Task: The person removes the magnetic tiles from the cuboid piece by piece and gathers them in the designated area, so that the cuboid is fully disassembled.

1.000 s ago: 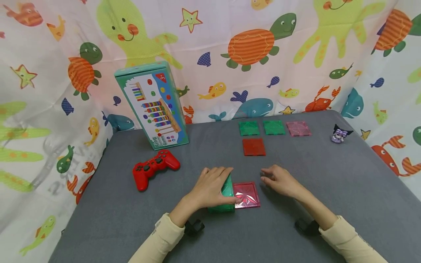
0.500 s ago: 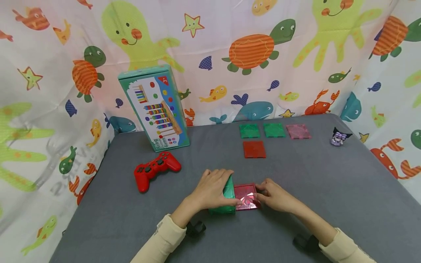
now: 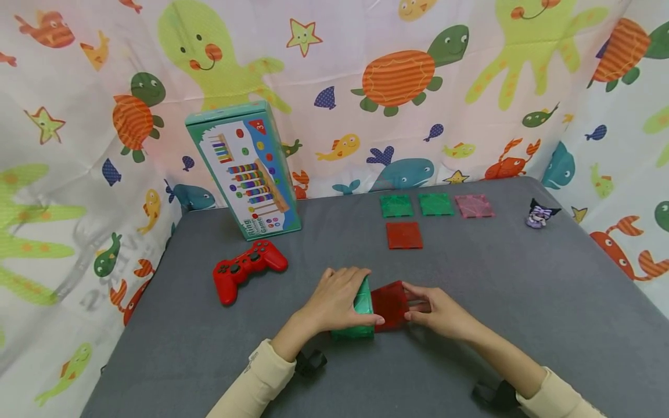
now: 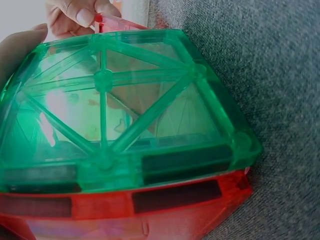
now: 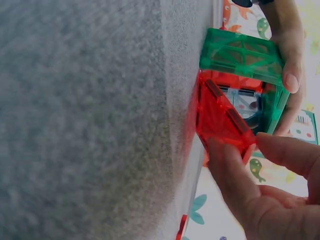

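Observation:
My left hand (image 3: pixel 351 295) lies over an upright green magnetic tile (image 3: pixel 363 316), fingers on top and thumb at its right edge. My right hand (image 3: pixel 410 302) pinches the free edge of a red tile (image 3: pixel 389 303), which tilts up off the grey table (image 3: pixel 470 273) with its other edge against the green piece. In the left wrist view the green tile (image 4: pixel 125 110) stands on a red base tile (image 4: pixel 125 210). The right wrist view shows the tilted red tile (image 5: pixel 220 117), the green tile (image 5: pixel 240 55) and my right fingers (image 5: pixel 235 180) on the red edge.
Two green tiles (image 3: pixel 395 205) (image 3: pixel 436 204), a pink tile (image 3: pixel 474 205) and a red tile (image 3: pixel 404 235) lie flat farther back. A red game controller (image 3: pixel 249 269) and a toy box (image 3: pixel 243 168) are to the left, a small figurine (image 3: pixel 540 213) at the right. A patterned curtain (image 3: pixel 397 75) surrounds the table.
My right hand moved left to the flat red tile, took its edge and lifted it, so it now tilts up toward the green tile. The left hand stayed put.

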A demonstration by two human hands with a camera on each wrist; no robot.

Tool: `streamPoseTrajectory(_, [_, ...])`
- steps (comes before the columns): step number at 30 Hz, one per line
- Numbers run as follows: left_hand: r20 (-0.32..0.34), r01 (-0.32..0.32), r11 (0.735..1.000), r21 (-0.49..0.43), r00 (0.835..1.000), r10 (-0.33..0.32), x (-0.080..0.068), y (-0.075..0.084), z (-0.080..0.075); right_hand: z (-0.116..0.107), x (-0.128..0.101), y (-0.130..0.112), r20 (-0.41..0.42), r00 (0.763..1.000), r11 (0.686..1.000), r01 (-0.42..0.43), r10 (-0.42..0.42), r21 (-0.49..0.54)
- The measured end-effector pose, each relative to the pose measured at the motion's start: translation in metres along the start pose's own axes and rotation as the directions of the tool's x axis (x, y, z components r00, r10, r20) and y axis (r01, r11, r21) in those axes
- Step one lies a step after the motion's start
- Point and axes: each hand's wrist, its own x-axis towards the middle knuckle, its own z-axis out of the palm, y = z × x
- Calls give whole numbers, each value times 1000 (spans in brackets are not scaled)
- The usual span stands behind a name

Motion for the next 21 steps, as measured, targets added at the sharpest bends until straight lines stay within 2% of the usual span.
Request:
streamPoseTrajectory(9, [-6,-4,1000,9,1000,5,1,0,0,2,-1,1,2,1000,985,-25,25,172])
streamPoseTrajectory(13, [-3,-3,1000,3,1000,3,0,1,0,1,-1,1,-17,999,979,-38,43,202])
streamPoseTrajectory(21, [0,1,1000,-5,1000,-1,1,0,2,-23,0,11,-112,992,966,-25,56,258])
